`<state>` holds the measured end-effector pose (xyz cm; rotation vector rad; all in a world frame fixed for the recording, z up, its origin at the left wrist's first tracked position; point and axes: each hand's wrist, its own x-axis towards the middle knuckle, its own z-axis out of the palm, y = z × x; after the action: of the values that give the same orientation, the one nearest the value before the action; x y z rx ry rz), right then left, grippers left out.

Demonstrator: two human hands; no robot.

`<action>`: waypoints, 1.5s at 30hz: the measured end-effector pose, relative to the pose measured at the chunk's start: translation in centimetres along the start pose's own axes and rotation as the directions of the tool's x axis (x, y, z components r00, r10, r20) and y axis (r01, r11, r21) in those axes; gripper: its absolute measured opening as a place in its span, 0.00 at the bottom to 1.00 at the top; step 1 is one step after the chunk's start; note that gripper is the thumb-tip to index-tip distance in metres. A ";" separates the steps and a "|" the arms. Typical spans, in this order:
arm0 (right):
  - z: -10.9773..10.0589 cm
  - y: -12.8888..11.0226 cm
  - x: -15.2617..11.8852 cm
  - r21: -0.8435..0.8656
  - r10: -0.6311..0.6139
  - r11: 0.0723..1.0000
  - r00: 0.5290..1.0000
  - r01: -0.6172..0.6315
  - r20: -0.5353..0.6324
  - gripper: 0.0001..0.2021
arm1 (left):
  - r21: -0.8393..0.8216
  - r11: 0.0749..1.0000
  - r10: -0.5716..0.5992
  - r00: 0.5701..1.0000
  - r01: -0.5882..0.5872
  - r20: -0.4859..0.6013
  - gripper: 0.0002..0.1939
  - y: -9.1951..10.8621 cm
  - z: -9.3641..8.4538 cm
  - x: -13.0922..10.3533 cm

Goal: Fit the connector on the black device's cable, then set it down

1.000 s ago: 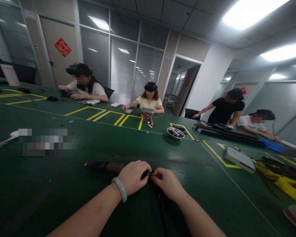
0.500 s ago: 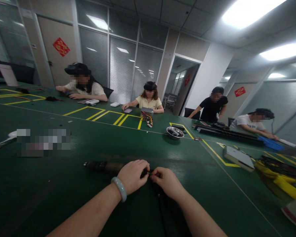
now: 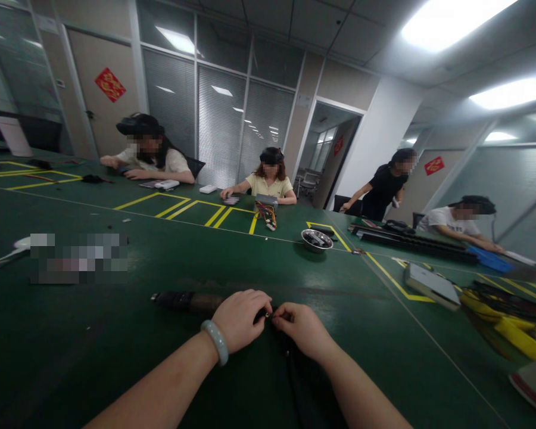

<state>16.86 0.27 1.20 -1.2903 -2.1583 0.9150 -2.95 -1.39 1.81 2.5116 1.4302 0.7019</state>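
Observation:
My left hand (image 3: 241,322), with a pale green bangle on its wrist, is closed around a small dark part (image 3: 267,314) that has a shiny spot at its end. Against that end, the thumb and fingers of my right hand (image 3: 301,328) are pinched together; what they hold is too small and covered to name. Behind my left hand lies a dark, cylindrical tool (image 3: 187,301) with a metal tip pointing left, partly hidden by the hand. A long black strip (image 3: 295,375) runs from beneath my right hand toward me.
Ahead stands a metal bowl (image 3: 317,240) of dark parts. A grey box with coloured wires (image 3: 267,211) is farther back. To the right are a grey metal case (image 3: 432,286) and a yellow-and-black bag (image 3: 513,322). Several people are around the green table (image 3: 161,369).
My hands stay almost in place, with only slight finger movement. In the background, the standing person in black has turned their head to the right and straightened up.

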 end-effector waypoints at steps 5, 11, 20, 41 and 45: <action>0.1 0.3 0.3 -0.008 -0.007 1.000 1.000 0.007 0.002 0.07 | -0.003 1.000 0.020 1.000 -0.020 -0.015 0.08 -0.1 0.0 -0.1; 0.3 0.9 0.4 0.054 -0.008 0.999 1.000 0.007 0.012 0.07 | -0.008 1.000 0.020 0.999 -0.020 -0.040 0.08 -0.2 0.2 -0.1; 0.3 1.0 0.5 0.065 0.034 0.997 0.999 -0.035 0.009 0.07 | -0.020 1.000 -0.010 0.999 0.009 -0.039 0.04 0.0 0.0 0.0; 0.0 1.2 0.5 0.107 0.034 0.994 0.999 -0.034 0.006 0.08 | -0.027 1.000 -0.004 0.998 0.003 -0.055 0.06 -0.2 0.2 0.0; 0.1 1.1 0.5 0.077 0.045 0.996 0.999 -0.045 0.001 0.08 | -0.027 1.000 0.012 0.999 -0.013 -0.052 0.07 -0.2 0.2 0.0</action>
<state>17.23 1.04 0.38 -1.3064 -2.0803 1.0058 -3.04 -1.21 1.58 2.5015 1.4131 0.7891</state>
